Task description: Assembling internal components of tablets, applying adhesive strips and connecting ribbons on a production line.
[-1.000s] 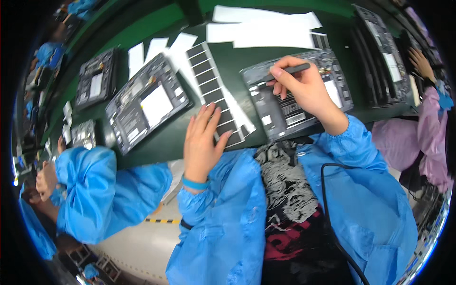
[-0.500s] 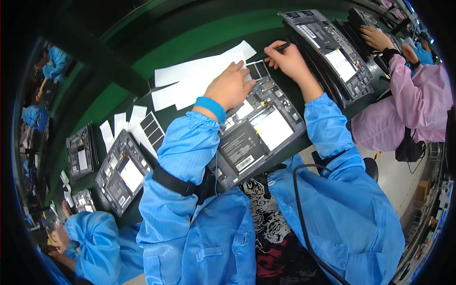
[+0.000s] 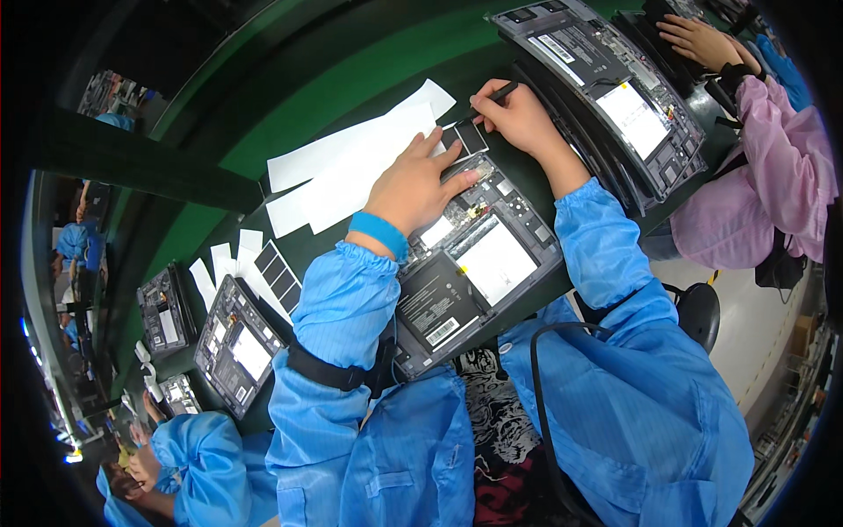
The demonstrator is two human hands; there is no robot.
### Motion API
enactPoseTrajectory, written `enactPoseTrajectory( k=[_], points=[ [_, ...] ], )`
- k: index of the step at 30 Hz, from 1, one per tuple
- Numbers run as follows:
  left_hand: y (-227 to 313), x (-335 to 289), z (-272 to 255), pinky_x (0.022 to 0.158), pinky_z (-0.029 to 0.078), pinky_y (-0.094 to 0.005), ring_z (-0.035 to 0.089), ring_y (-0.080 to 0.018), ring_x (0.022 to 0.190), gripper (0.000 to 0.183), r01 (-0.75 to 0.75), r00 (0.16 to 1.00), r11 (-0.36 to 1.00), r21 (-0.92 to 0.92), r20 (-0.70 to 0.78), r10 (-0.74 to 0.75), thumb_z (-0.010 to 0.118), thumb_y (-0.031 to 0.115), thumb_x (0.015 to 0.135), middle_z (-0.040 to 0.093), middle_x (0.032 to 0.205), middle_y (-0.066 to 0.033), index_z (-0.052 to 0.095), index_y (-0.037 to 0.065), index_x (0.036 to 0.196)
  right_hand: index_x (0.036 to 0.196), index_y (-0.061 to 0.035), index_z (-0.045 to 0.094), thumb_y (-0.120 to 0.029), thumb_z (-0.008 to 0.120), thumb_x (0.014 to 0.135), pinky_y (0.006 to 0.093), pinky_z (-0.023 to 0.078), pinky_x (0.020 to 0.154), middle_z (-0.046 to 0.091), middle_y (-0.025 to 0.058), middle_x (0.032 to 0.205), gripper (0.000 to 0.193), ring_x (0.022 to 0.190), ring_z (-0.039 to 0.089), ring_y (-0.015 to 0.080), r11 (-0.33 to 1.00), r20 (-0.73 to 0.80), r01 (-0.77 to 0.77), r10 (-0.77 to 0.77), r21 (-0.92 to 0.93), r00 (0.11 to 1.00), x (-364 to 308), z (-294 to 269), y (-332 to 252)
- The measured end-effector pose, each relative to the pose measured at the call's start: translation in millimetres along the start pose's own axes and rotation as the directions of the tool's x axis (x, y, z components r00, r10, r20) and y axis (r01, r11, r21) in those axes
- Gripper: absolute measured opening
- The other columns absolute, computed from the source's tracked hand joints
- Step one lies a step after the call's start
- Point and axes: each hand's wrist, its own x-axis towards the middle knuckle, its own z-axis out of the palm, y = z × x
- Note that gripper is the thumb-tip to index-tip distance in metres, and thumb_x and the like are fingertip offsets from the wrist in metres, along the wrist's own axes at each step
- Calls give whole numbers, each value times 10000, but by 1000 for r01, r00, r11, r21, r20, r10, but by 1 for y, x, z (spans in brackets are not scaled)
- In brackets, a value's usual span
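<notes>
My left hand (image 3: pixel 413 189), a blue band at its wrist, lies with fingers stretched over white paper strips (image 3: pixel 342 167) and beside a strip of black rectangular pads (image 3: pixel 465 138). Its thumb reaches over the far edge of an opened laptop base (image 3: pixel 518 285), whose battery (image 3: pixel 439 303) and circuit board show. In my right hand (image 3: pixel 524 119) is a slim black pen-shaped tool (image 3: pixel 504 91), pinched between the fingers. That hand hovers at the right end of the pad strip; the tool's lower tip is hidden by the fingers.
A stack of opened laptop bases (image 3: pixel 606 88) stands to the right, by a person in a pink sleeve (image 3: pixel 746 167). On the left are another opened base (image 3: pixel 237 347), more black pads (image 3: pixel 277 279), a further stack (image 3: pixel 165 307) and a co-worker's blue sleeve (image 3: pixel 215 461).
The view has shifted a little. My left thumb now stretches farther over the laptop's edge, and more of the black pads shows beside my fingers. My right hand still grips the tool.
</notes>
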Motion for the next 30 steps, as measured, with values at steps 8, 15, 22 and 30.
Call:
enactPoseTrajectory(
  k=[8,15,22,30],
  points=[
    [1,0,0,1100,333,-396,336,-377,1372,610,16,1000,1000,7,4,-16,469,562,929,355,1486,-199,527,135,1361,861,28,647,-161,639,865,275,485,552,658,98,676,189,577,615,130,1000,0,-20,20,-11,1000,-1,2,-8],
    [0,0,3,1103,331,-399,337,-369,1374,608,25,999,1000,10,-25,-24,476,568,922,361,1487,-187,532,149,1359,952,2,675,-119,619,888,215,450,518,637,54,689,148,603,595,82,994,-21,-70,72,79,997,-4,10,-18],
    [4,-1,1,1093,346,-404,348,-365,1369,635,32,999,999,-3,-33,-32,497,589,901,378,1477,-182,543,141,1349,865,-7,649,-103,609,886,237,475,551,585,26,636,106,585,586,96,997,-53,-67,65,-38,996,-1,4,-4],
    [0,-1,7,1087,355,-406,369,-362,1356,651,17,999,1000,11,-48,-17,508,600,889,384,1472,-185,546,138,1345,853,-15,646,-127,617,885,226,459,550,594,28,647,120,592,585,95,997,-38,-63,61,-45,997,-2,5,-6]
  ],
)
